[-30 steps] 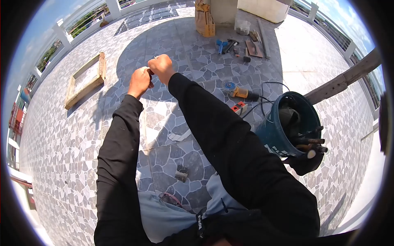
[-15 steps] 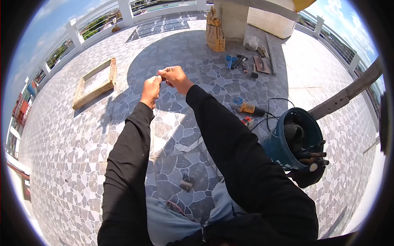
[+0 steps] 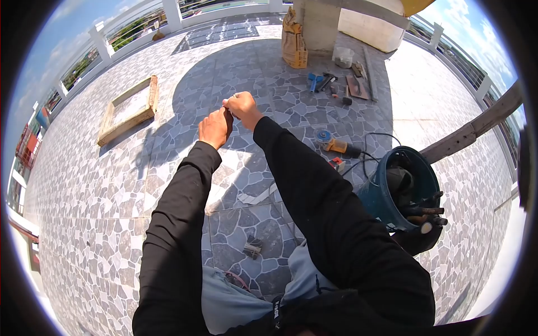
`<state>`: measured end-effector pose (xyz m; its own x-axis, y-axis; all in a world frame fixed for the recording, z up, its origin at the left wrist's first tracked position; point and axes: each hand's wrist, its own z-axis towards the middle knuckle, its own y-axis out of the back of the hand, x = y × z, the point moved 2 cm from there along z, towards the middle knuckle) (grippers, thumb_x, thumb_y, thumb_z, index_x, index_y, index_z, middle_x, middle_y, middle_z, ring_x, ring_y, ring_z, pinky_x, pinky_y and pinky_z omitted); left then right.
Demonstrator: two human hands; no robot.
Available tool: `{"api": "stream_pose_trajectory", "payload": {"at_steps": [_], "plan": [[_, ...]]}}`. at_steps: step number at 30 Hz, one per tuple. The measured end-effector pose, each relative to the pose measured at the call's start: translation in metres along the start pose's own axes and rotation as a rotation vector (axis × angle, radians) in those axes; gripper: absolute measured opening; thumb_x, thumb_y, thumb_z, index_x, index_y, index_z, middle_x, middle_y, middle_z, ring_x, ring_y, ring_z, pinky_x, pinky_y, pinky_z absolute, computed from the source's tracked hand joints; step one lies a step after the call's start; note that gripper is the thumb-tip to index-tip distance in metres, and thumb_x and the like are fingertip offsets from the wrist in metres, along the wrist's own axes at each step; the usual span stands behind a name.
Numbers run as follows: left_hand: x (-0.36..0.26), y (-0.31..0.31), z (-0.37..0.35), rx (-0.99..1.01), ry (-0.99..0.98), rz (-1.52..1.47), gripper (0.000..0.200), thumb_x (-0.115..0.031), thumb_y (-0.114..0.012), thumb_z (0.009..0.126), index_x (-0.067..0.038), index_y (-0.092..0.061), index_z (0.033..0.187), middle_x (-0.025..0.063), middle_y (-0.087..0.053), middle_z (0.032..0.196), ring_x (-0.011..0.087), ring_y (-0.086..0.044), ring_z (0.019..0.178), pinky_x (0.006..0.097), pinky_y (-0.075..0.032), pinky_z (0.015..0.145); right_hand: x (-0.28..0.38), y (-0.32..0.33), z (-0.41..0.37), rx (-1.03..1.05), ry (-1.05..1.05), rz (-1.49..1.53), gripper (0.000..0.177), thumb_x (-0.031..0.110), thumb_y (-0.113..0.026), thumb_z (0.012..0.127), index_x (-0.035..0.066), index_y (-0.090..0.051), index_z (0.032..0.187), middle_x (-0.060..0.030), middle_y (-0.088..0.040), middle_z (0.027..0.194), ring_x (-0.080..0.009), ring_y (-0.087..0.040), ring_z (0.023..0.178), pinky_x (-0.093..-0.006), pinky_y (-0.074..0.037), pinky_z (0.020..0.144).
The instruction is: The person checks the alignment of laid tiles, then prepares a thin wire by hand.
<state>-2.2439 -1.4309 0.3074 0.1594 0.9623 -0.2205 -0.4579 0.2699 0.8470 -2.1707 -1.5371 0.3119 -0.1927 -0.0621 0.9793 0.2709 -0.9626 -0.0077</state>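
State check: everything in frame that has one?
left hand, closed, pinching small dark item
right hand, closed on same item, touching left hand
angle grinder, lying on tiles, unheld
bucket, upright, open, tools inside
wooden frame, flat on tiles
sack, upright

Wooden frame [image 3: 128,110] lies flat on tiled floor [image 3: 84,213], left. Angle grinder [image 3: 335,145] lies near blue bucket [image 3: 386,199], right. Paper sack [image 3: 294,40] stands upright near scattered tools [image 3: 325,83].
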Motion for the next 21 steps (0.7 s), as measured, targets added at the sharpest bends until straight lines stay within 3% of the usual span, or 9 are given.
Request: {"api": "stream_pose_trajectory", "payload": {"at_steps": [5,8,10,11,13,14,16,18,21], "plan": [[-0.007,0.001,-0.001,-0.061,-0.016,-0.03,0.03,-0.032,-0.041,0.098,-0.008,-0.059,0.093,0.018,-0.067,0.085,0.0412,-0.064,0.078,0.0524,-0.049,0.067,-0.001,0.005,0.0,-0.068,-0.17,0.136,0.02,0.01,-0.063,0.074,-0.006,-0.058,0.064,-0.01,-0.059,0.063,-0.0174,-0.054,0.055,-0.0352,-0.041,0.049],[-0.008,0.0,-0.001,-0.086,-0.053,-0.093,0.032,-0.034,-0.045,0.097,-0.008,-0.062,0.092,0.0183,-0.067,0.083,0.041,-0.064,0.077,0.0511,-0.05,0.067,-0.009,0.008,0.003,-0.065,-0.104,0.113,0.019,0.011,-0.065,0.081,-0.001,-0.06,0.066,-0.007,-0.054,0.058,-0.0146,-0.045,0.047,-0.0318,-0.031,0.042],[-0.008,0.0,-0.005,-0.086,-0.075,-0.11,0.033,-0.035,-0.047,0.096,-0.009,-0.066,0.089,0.0186,-0.067,0.08,0.0407,-0.064,0.077,0.0501,-0.05,0.067,-0.019,0.008,0.006,-0.141,-0.136,-0.036,0.019,0.01,-0.061,0.07,-0.009,-0.061,0.07,-0.0204,-0.065,0.071,-0.027,-0.064,0.062,-0.0393,-0.048,0.055],[-0.009,-0.001,-0.007,-0.085,-0.077,-0.108,0.033,-0.035,-0.047,0.096,-0.009,-0.066,0.089,0.0186,-0.067,0.08,0.0407,-0.064,0.077,0.0501,-0.05,0.067,-0.025,0.007,0.007,-0.142,-0.136,-0.033,0.019,0.01,-0.061,0.07,-0.009,-0.061,0.07,-0.0204,-0.065,0.071,-0.027,-0.064,0.062,-0.0393,-0.048,0.055],[-0.011,-0.007,-0.008,0.027,-0.003,-0.09,0.033,-0.034,-0.048,0.095,-0.008,-0.068,0.087,0.0189,-0.067,0.08,0.0409,-0.064,0.079,0.0494,-0.05,0.069,-0.036,0.007,0.007,-0.251,-0.117,-0.178,0.02,0.01,-0.06,0.07,-0.011,-0.061,0.07,-0.0256,-0.065,0.072,-0.0347,-0.067,0.067,-0.0422,-0.05,0.062],[-0.006,-0.017,-0.007,0.029,-0.007,-0.089,0.033,-0.034,-0.048,0.095,-0.008,-0.068,0.087,0.0189,-0.067,0.08,0.0409,-0.064,0.079,0.0494,-0.05,0.069,-0.037,0.006,0.004,-0.256,-0.118,-0.174,0.02,0.01,-0.06,0.07,-0.011,-0.061,0.07,-0.0256,-0.065,0.072,-0.0347,-0.067,0.067,-0.0422,-0.05,0.062],[0.004,-0.043,-0.003,0.053,0.029,-0.32,0.034,-0.03,-0.047,0.095,-0.006,-0.069,0.084,0.0196,-0.067,0.079,0.0401,-0.065,0.081,0.0479,-0.05,0.071,-0.039,0.006,-0.005,-0.306,-0.045,-0.234,0.021,0.011,-0.062,0.068,-0.008,-0.059,0.061,-0.0191,-0.061,0.059,-0.0281,-0.063,0.055,-0.0415,-0.047,0.049],[-0.001,-0.058,-0.009,0.02,0.064,-0.471,0.038,-0.029,-0.046,0.094,-0.002,-0.069,0.082,0.022,-0.067,0.079,0.04,-0.065,0.081,0.0459,-0.049,0.071,-0.05,0.006,-0.006,-0.381,0.034,-0.265,0.021,0.01,-0.062,0.065,-0.009,-0.059,0.059,-0.0237,-0.061,0.059,-0.0313,-0.065,0.056,-0.0418,-0.048,0.051],[-0.003,-0.076,-0.01,0.102,0.351,-0.632,0.041,-0.027,-0.042,0.093,0.003,-0.068,0.083,0.0227,-0.068,0.079,0.0374,-0.064,0.076,0.0424,-0.046,0.069,-0.059,0.01,-0.002,-0.421,0.015,-0.294,0.022,0.01,-0.063,0.065,-0.011,-0.058,0.059,-0.0247,-0.061,0.059,-0.0317,-0.066,0.057,-0.0414,-0.049,0.051]]}}
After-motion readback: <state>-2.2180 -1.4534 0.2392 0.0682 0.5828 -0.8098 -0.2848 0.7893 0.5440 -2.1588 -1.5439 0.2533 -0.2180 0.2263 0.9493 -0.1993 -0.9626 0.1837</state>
